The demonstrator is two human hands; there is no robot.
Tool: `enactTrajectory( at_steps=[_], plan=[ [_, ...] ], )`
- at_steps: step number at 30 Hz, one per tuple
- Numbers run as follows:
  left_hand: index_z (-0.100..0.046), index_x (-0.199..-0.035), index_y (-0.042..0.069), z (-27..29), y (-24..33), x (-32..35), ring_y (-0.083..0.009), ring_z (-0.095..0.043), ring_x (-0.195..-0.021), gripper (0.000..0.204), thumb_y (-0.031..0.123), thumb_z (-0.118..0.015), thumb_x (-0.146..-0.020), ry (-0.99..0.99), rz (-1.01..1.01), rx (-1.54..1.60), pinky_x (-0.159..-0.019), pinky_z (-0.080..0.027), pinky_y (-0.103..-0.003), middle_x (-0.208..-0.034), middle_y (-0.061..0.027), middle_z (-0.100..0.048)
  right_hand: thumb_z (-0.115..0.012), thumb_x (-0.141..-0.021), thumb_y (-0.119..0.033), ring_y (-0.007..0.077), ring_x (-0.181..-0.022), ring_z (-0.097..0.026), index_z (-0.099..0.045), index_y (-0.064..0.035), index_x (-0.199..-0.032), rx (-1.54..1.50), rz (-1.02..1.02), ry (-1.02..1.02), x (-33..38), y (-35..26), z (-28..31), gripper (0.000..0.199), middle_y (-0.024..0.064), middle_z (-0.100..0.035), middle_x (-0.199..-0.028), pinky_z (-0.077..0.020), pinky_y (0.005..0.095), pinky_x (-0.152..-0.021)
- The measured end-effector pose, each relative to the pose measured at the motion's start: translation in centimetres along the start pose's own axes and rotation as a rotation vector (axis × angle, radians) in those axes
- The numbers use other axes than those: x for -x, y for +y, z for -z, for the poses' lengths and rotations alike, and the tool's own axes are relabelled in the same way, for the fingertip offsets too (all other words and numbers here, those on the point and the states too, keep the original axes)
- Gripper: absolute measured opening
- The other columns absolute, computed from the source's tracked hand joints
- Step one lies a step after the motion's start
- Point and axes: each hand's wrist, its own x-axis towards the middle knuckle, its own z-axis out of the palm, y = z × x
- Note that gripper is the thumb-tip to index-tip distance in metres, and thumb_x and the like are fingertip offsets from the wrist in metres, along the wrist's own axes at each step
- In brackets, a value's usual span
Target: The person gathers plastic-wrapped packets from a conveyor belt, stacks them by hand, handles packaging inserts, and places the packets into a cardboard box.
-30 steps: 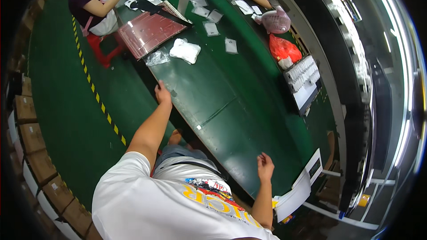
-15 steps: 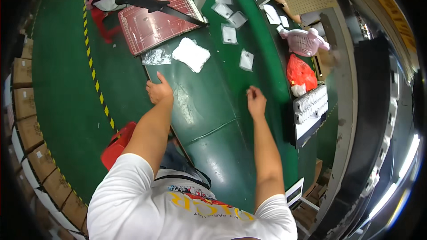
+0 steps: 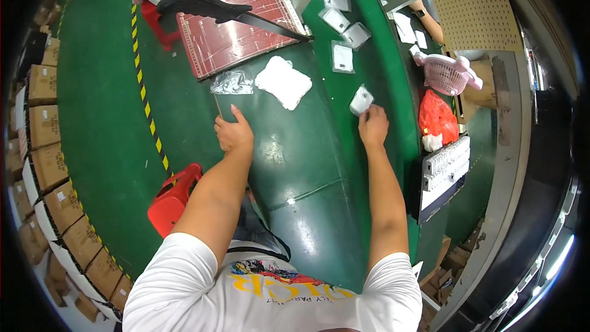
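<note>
My left hand (image 3: 235,132) is at the left edge of the green-topped table (image 3: 301,166), thumb stretched out and fingers loosely curled, holding nothing that I can see. With fingers closed, my right hand (image 3: 373,128) grips the near edge of a white card-like piece in a clear bag (image 3: 361,99). Beyond my left hand lie a stack of white sheets (image 3: 284,83) and some clear plastic bags (image 3: 232,82). Farther off is a red guillotine paper cutter (image 3: 236,37), its black-handled blade slanting across the board.
Several bagged white pieces (image 3: 342,57) lie on the far table. To the right are a pink basket (image 3: 445,75), a red plastic bag (image 3: 437,117) and a rack of small white pieces (image 3: 445,166). A red stool (image 3: 172,203) stands at left. Two other people work at the far end.
My right hand has reached forward to the bagged white piece, which has turned and shifted slightly nearer. My left hand stays by the table edge. The whole view has shifted a little.
</note>
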Motion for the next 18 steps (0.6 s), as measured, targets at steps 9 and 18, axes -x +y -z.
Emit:
enactTrajectory(
  at_steps=[9, 18],
  plan=[
    [-0.053, -0.120, 0.004, 0.6, 0.7, 0.2, -0.0370, -0.061, -0.097, 0.065, 0.060, -0.043, -0.089, -0.042, 0.030, 0.005, -0.080, -0.049, -0.049, -0.111, -0.0186, -0.060, -0.054, -0.078, 0.000, 0.0322, -0.108, -0.054, -0.056, -0.0073, -0.116, -0.070, 0.286, -0.283, 0.0, 1.1, 5.0, 0.039, 0.0116, -0.057, -0.119, -0.0448, 0.0415, -0.092],
    [-0.052, -0.120, 0.004, 0.3, 0.2, -0.2, -0.0376, -0.061, -0.097, 0.065, 0.060, -0.042, -0.089, -0.056, 0.037, -0.015, -0.080, -0.049, -0.049, -0.112, -0.0190, -0.059, -0.046, -0.087, -0.010, 0.0291, -0.127, -0.043, -0.052, -0.0110, -0.128, 0.219, 0.582, -0.352, -2.8, 1.2, 2.8, 0.041, 0.0095, -0.046, -0.136, -0.0329, 0.0422, -0.108]
  ],
)
